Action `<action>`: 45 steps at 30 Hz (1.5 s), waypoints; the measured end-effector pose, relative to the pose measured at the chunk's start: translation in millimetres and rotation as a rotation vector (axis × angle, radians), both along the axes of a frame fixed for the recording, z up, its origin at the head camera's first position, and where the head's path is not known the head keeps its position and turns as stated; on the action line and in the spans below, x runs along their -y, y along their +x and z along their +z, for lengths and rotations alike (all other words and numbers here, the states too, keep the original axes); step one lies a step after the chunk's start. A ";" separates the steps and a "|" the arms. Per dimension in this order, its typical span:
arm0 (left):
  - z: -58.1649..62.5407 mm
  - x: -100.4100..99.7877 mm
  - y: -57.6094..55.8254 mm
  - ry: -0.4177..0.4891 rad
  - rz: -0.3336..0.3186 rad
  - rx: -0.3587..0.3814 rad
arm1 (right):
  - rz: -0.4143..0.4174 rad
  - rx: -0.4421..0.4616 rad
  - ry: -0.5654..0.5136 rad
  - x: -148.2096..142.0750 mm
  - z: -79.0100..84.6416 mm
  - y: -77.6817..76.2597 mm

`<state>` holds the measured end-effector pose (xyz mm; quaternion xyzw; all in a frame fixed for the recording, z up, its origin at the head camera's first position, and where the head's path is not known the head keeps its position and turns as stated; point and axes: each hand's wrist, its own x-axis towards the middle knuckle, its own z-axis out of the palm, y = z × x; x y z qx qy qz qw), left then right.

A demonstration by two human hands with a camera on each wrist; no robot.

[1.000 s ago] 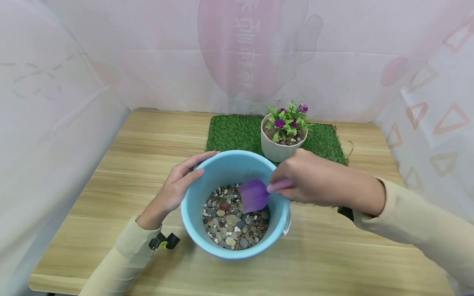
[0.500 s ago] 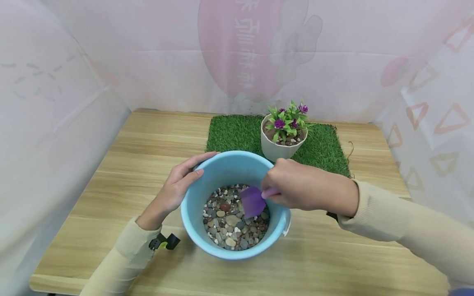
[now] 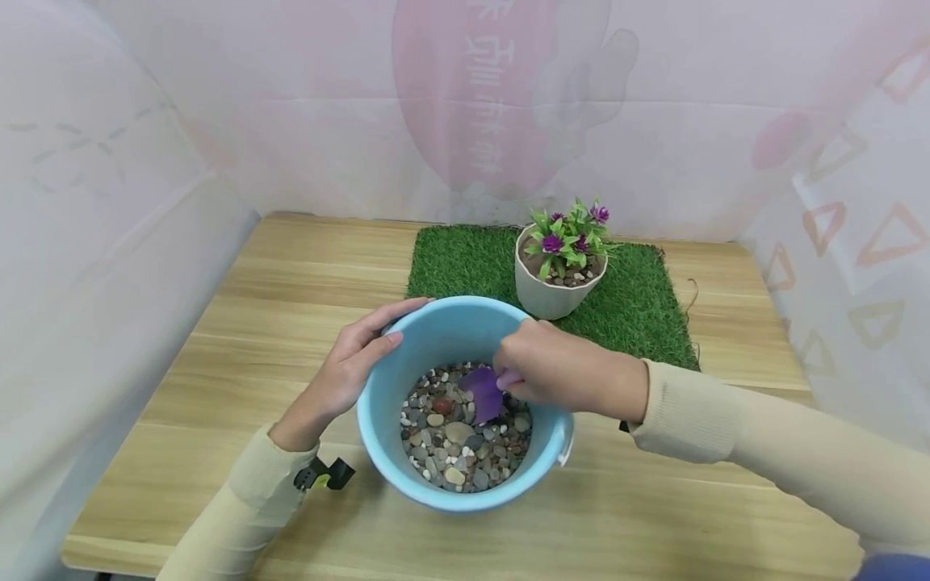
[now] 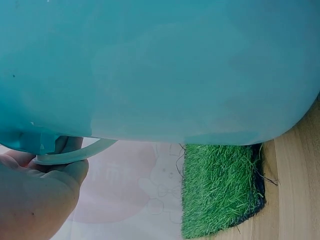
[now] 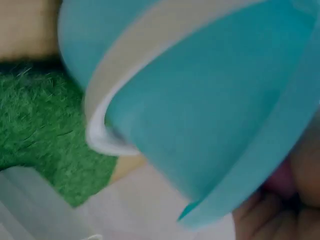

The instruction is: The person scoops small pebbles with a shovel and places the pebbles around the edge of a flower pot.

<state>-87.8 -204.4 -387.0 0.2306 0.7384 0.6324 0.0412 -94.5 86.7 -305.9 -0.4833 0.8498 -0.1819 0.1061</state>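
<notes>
Head view: gripped a purple shovel in the right hand, with its blade down at the pebbles inside a blue bucket. Clasped the bucket's rim with the left hand, apart from the right. Saw a potted plant just beyond, on green turf.

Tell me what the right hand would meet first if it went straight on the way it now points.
Most likely the pebbles in the blue bucket: the right hand grips the purple scoop, which leads, angled down toward them. Whether it touches them is unclear from above.
</notes>
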 end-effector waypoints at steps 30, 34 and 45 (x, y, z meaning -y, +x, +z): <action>-0.2 3.2 3.9 -0.034 0.027 -0.055 | -0.053 0.016 -0.142 23.7 -22.0 9.8; -0.6 1.4 4.5 -0.039 0.034 -0.048 | -0.045 0.024 -0.151 23.0 -20.7 7.8; -1.2 -0.7 1.9 -0.022 0.015 -0.018 | -0.076 0.044 -0.068 19.6 -17.8 5.0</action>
